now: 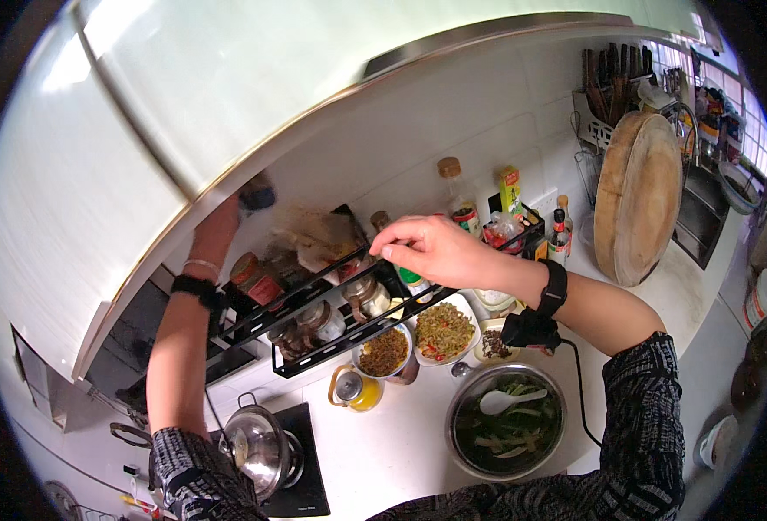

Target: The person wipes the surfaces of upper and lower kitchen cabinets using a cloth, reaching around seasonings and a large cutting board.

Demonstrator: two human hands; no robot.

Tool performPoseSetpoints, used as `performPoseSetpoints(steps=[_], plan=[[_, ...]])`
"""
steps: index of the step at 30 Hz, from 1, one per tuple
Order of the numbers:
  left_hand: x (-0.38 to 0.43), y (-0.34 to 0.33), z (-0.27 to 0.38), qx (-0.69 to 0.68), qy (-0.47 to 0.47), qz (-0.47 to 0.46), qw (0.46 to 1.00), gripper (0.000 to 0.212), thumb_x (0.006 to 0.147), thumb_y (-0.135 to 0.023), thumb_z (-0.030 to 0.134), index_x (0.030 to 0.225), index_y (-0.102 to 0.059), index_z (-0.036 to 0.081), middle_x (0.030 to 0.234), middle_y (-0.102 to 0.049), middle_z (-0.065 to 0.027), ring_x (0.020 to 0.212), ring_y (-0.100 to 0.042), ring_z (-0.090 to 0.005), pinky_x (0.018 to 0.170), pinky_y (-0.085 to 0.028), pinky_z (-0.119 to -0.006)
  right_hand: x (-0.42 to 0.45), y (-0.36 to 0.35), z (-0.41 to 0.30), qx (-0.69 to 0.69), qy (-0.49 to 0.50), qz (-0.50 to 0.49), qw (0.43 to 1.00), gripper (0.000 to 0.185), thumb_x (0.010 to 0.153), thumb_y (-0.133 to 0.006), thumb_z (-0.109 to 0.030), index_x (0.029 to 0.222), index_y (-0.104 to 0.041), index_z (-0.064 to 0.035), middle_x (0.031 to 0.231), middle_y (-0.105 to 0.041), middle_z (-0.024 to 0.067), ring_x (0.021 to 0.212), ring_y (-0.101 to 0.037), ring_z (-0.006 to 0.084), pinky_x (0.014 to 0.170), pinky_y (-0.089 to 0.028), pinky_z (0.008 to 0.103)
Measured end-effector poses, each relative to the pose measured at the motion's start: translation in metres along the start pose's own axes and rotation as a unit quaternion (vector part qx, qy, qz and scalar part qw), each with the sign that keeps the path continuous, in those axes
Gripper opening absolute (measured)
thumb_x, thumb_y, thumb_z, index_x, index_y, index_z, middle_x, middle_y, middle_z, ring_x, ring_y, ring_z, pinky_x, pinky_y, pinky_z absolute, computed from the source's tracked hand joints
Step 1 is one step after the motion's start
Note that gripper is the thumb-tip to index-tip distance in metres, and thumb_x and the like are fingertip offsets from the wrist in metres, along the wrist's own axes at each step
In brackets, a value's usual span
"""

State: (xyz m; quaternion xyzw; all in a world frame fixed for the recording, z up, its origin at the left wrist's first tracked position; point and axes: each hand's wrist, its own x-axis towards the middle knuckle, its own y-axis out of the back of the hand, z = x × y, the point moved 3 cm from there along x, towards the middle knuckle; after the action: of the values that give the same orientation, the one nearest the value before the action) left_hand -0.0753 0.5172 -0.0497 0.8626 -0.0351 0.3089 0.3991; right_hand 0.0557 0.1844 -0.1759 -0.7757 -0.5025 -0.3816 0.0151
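My left hand (219, 218) is raised at the upper left, under the cabinet edge, beside a dark blue object (257, 195) that is blurred; whether I hold it is unclear. My right hand (425, 251) is over the black metal spice rack (351, 335), fingers bent and apart, with nothing seen in it. Below it stands a green-capped bottle (414, 280). Glass jars (321, 322) stand on the rack's lower shelf, and a jar with a red label (256, 281) is near my left wrist. A blurred plastic bag (318, 244) lies on the upper shelf.
On the counter are a steel basin (507, 478) of greens with a white spoon (510, 400), a dish of chopped vegetables (445, 331), a bowl of brown crumbs (383, 352) and a glass oil pot (357, 389). A lidded steel pot (256, 449) sits left; a round wooden chopping board (640, 195) stands right.
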Motion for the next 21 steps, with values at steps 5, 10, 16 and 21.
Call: performPoseSetpoints(steps=[5,10,16,21], plan=[[0.072,0.034,0.133,-0.001,-0.122,-0.032,0.992,0.037,0.086,-0.051,0.001,0.123,-0.057,0.005,0.122,-0.058,-0.0168,0.109,-0.058,-0.033,0.094,-0.049,-0.042,-0.037,0.06,0.019,-0.025,0.042,-0.012,0.999,0.02,0.094,-0.054,-0.016,0.107,-0.065,-0.0049,0.1,-0.064,0.0093,0.088,-0.061,0.018,0.078,-0.049,0.0309],[0.128,0.029,0.208,-0.101,-0.249,-0.009,0.963,0.031,0.089,-0.054,0.014,0.118,-0.063,0.012,0.12,-0.062,-0.0091,0.109,-0.058,-0.0284,0.093,-0.048,-0.037,-0.082,0.15,0.046,-0.019,0.021,0.003,1.0,0.021,0.095,-0.054,-0.017,0.108,-0.065,-0.005,0.101,-0.065,0.0064,0.088,-0.059,0.0125,0.077,-0.048,0.0267],[0.184,0.049,0.308,-0.14,-0.201,-0.158,0.957,0.031,0.091,-0.055,0.011,0.122,-0.059,0.01,0.131,-0.055,-0.0058,0.115,-0.055,-0.0276,0.099,-0.045,-0.036,-0.12,0.237,0.089,0.044,-0.067,0.062,0.995,0.02,0.095,-0.054,-0.017,0.102,-0.065,-0.0024,0.079,-0.063,0.0017,0.071,-0.052,0.0056,0.064,-0.044,0.0244],[0.159,0.036,0.27,0.116,-0.342,-0.09,0.928,0.037,0.089,-0.05,0.006,0.124,-0.058,0.014,0.134,-0.053,-0.0018,0.122,-0.051,-0.0229,0.104,-0.042,-0.033,-0.132,0.256,0.099,0.081,-0.099,0.051,0.99,0.018,0.094,-0.055,-0.014,0.102,-0.065,-0.0009,0.078,-0.061,0.0006,0.07,-0.05,0.0054,0.064,-0.043,0.0238]])
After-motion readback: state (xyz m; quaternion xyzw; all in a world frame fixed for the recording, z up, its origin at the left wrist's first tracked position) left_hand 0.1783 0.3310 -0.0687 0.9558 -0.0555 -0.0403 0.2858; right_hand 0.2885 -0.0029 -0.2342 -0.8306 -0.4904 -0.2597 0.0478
